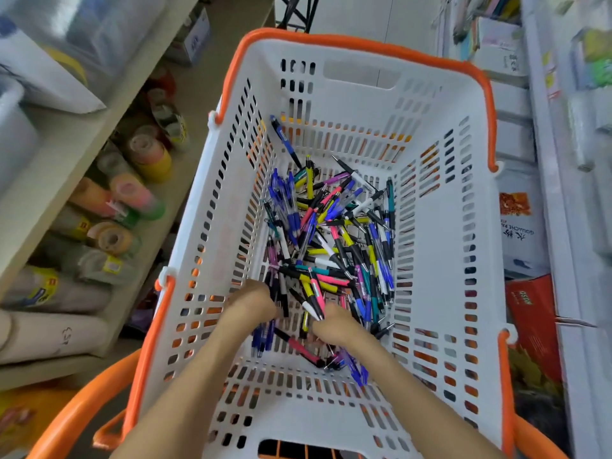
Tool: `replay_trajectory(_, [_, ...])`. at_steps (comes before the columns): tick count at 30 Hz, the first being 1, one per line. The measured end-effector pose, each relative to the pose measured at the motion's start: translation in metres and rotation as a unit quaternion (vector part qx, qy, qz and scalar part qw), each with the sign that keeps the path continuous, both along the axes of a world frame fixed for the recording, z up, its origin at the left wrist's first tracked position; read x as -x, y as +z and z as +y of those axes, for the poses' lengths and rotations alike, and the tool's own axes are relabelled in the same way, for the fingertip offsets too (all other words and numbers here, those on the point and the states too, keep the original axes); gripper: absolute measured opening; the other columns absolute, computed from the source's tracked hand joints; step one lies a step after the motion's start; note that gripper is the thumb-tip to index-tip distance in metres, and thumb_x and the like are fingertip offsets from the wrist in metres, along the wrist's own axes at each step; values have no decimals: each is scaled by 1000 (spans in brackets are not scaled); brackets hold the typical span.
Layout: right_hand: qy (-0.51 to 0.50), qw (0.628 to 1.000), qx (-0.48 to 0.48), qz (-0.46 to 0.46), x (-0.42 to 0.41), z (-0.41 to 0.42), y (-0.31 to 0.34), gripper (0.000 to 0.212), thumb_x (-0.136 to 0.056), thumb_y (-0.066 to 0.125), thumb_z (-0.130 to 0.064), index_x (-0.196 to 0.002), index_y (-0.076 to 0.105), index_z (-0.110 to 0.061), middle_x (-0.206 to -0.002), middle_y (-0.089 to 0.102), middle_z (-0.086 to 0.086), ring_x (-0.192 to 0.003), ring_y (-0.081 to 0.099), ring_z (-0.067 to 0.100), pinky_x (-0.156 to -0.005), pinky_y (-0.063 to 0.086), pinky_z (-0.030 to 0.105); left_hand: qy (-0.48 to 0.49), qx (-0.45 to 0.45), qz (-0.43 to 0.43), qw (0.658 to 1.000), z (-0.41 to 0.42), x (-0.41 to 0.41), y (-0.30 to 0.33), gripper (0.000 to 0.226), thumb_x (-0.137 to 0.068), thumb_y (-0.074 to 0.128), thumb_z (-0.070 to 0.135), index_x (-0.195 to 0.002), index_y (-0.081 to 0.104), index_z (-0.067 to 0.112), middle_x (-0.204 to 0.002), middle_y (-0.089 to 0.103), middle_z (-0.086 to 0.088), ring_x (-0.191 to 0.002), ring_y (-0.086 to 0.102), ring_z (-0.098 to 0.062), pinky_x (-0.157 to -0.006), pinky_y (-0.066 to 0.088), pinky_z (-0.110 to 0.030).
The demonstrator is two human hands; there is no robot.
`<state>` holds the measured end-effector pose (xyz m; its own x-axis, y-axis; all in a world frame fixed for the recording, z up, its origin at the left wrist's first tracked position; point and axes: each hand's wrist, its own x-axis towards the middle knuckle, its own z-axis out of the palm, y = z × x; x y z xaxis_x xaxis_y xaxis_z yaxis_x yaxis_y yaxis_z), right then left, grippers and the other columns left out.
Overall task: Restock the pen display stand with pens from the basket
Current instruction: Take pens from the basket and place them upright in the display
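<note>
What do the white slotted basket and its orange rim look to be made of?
White slotted basket: moulded plastic, matte, judging by the uniform punched slots and the cut-out handle. Orange rim: apparently smooth plastic too, perhaps a separate trim; slightly glossy.

A stationery shop aisle: rolls of tape [145,154] with price stickers lined along a shelf's [82,134] edge, boxed gouache paint [520,223] opposite, a shopping basket [463,260] of pens [331,240] between.

The basket [440,226] is white with orange rim, and the pens [331,246] are blue, yellow, pink, purple, teal and black.
</note>
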<state>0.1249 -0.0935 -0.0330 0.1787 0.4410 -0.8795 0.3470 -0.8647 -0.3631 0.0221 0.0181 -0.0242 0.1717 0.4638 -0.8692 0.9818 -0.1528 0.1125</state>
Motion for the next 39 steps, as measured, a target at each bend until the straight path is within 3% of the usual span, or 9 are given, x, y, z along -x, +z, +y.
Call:
replay_trajectory(5, [1, 994, 30, 108, -25, 12, 33, 28, -95, 46, -5, -121, 37, -5, -71, 50, 3, -54, 46, 10, -50, 42, 24, 152, 165, -133, 965, 11, -1, 32, 24, -99, 42, 25, -83, 47, 8, -68, 53, -5, -60, 56, -18, -73, 57, -36])
replay_trajectory(9, [-66, 985, -22, 156, -46, 10, 52, 17, -96, 51, -10, -111, 43, -7, -68, 49, 1, -51, 44, 8, -50, 41, 22, 289, 223, -219, 905, 17, -2, 56, 15, -95, 45, 17, -82, 48, 11, -61, 47, 0, -49, 42, -10, -49, 50, -24])
replay_trajectory(14, [-194, 943, -134, 233, -51, 9, 63, 19, -98, 53, -21, -116, 48, -22, -77, 53, 0, -56, 49, 8, -54, 45, 22, 375, 214, -368, 823, 14, -9, 60, 18, -94, 59, 24, -83, 51, 12, -57, 42, 3, -47, 39, -8, -44, 41, -18])
replay_trajectory(21, [-256, 907, -247, 225, -43, 15, 64, 29, -99, 50, -23, -126, 41, -23, -73, 48, -1, -50, 41, 6, -43, 34, 18, 517, 180, -456, 702, -2, -21, 50, 22, -95, 57, 22, -111, 60, 9, -102, 73, -6, -91, 71, -16, -77, 59, -31])
replay_trajectory(28, [-64, 963, -259, -44, -38, 11, 65, 51, -98, 51, -24, -136, 17, -26, -90, 50, -2, -59, 50, 14, -51, 44, 24, 490, 181, -480, 705, -13, -27, 55, 15, -96, 53, 19, -97, 68, 15, -104, 74, -4, -100, 69, -16, -77, 58, -28])
replay_trajectory(31, [-56, 960, -275, 1, -41, 10, 71, 49, -98, 51, -26, -137, 21, -27, -85, 50, -5, -58, 49, 11, -52, 41, 21, 522, 223, -461, 682, -11, -27, 54, 22, -96, 53, 23, -103, 68, 9, -108, 72, -9, -104, 68, -19, -76, 59, -27])
replay_trajectory(36, [-141, 936, -297, 129, -53, 11, 76, 38, -98, 52, -19, -133, 38, -27, -69, 43, 0, -44, 36, 6, -42, 32, 18, 637, 296, -444, 556, 4, -25, 58, 29, -96, 53, 19, -117, 61, 1, -109, 71, -16, -96, 70, -20, -76, 58, -29])
replay_trajectory(37, [-158, 926, -302, 164, -54, 10, 77, 37, -98, 51, -17, -132, 39, -28, -67, 43, 0, -44, 34, 6, -40, 29, 18, 637, 302, -440, 557, 5, -23, 58, 29, -94, 55, 18, -117, 62, 1, -109, 71, -17, -95, 71, -20, -74, 59, -29])
replay_trajectory(39, [-197, 905, -301, 228, -53, 10, 79, 35, -98, 50, -16, -130, 42, -25, -65, 45, -3, -44, 32, 6, -39, 26, 16, 585, 264, -424, 639, 3, -22, 55, 31, -91, 61, 18, -118, 62, 2, -110, 70, -16, -94, 71, -18, -72, 60, -26])
